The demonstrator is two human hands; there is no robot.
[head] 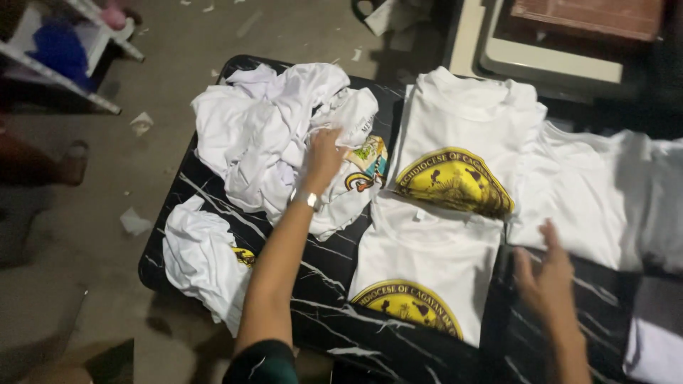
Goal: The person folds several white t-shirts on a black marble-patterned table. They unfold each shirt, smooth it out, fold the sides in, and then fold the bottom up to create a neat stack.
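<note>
My left hand (pixel 324 158) grips the crumpled heap of white shirts (pixel 277 135) on the black worktop (pixel 324 274), beside the folded shirt stack (pixel 441 235). My right hand (pixel 546 274) hovers released past that stack.

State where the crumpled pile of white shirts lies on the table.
The crumpled pile of white shirts lies at the table's far left end, under the left hand, beside the folded shirts.

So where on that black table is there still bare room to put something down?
Bare black table shows between the left arm and the near folded shirt, and at the near right corner by the right hand. The far side is crowded: the crumpled shirt pile under the left hand, and another folded shirt.
</note>
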